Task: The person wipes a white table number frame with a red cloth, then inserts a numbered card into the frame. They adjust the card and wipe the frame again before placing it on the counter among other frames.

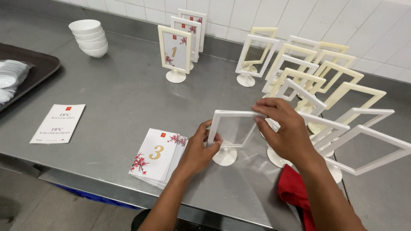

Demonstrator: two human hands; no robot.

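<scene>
Between both hands, the white frame stand (231, 130) stands gripped: left hand (198, 152) at its side, right hand (286, 130) on top.

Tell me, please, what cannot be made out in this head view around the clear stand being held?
- Red cloth: partly hidden behind right hand and forearm.
- Dark brown tray: cut off by left edge.
- Lower cards in the stack: covered by top card.
- White-framed clear stand: left hand covers its left edge.
</scene>
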